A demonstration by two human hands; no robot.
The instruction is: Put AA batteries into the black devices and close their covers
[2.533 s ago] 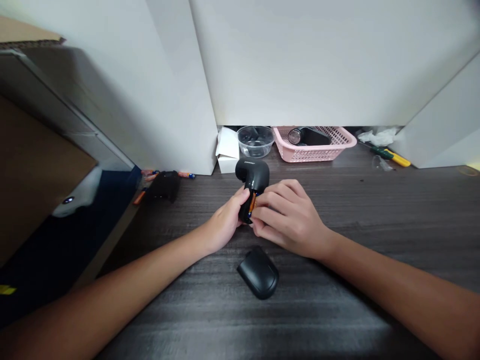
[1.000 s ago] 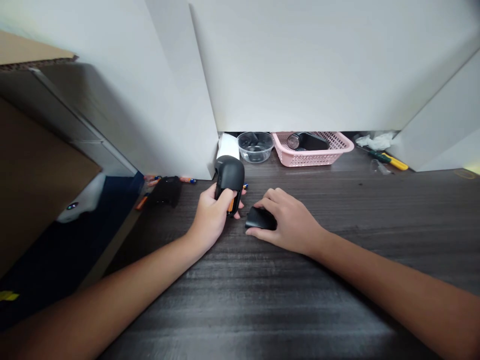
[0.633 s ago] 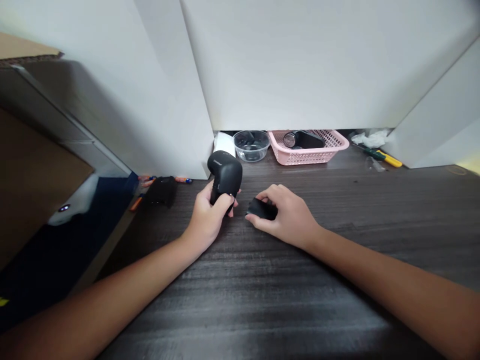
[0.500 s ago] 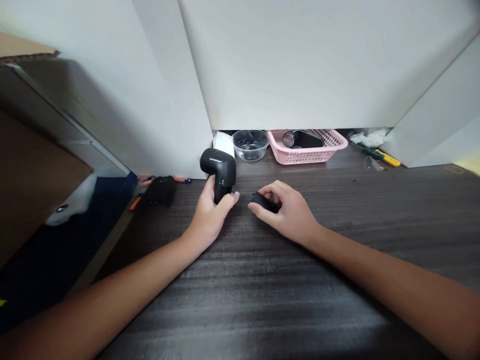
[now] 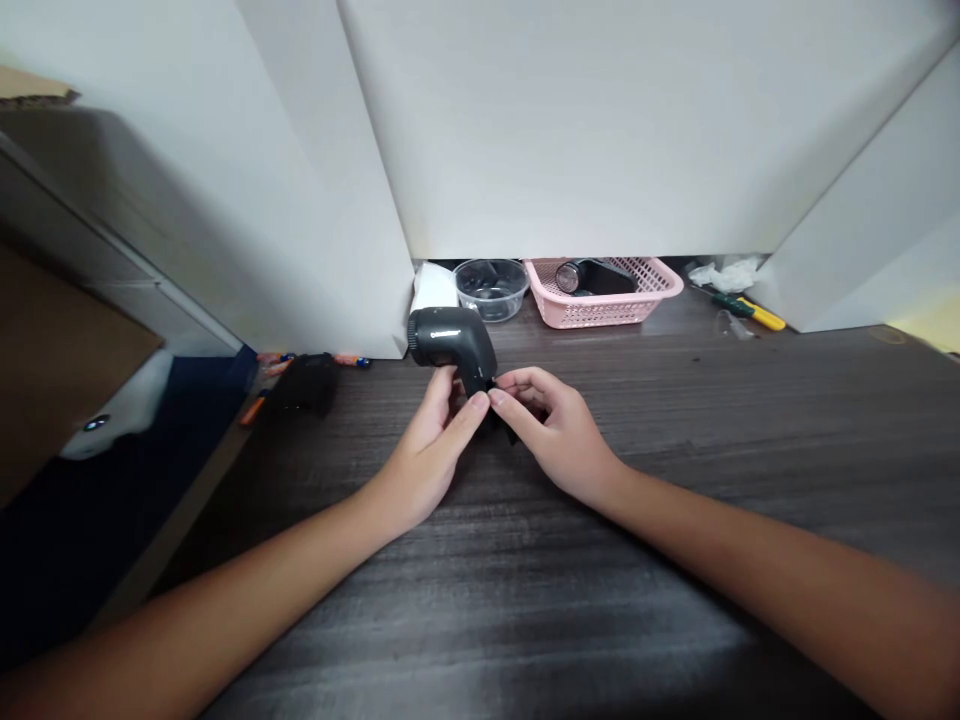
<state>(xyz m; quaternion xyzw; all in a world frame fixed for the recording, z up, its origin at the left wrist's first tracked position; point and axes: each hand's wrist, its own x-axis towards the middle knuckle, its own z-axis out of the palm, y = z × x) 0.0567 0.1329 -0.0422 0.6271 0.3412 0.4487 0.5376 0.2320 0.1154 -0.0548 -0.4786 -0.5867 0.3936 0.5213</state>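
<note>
My left hand (image 5: 431, 450) is wrapped round the handle of a black pistol-shaped device (image 5: 454, 340), its rounded head pointing left with a ribbed end. My right hand (image 5: 559, 425) pinches a small black part (image 5: 511, 432) at the lower end of that handle. Fingers of both hands nearly meet there, and they hide much of the small part. Whether it is joined to the handle I cannot tell. Behind the device's head stands a white object (image 5: 435, 287).
A clear round tub (image 5: 491, 305) with dark items and a pink basket (image 5: 600, 312) holding a black device (image 5: 604, 278) stand by the white wall. Right of them lies a yellow-green handled tool (image 5: 761, 313). At left are a black object (image 5: 307, 382) and orange batteries (image 5: 351, 361).
The device has turned in my left hand, its head now swung left, and has come nearer my right hand. The small black part, earlier apart, is now at the handle's end.
</note>
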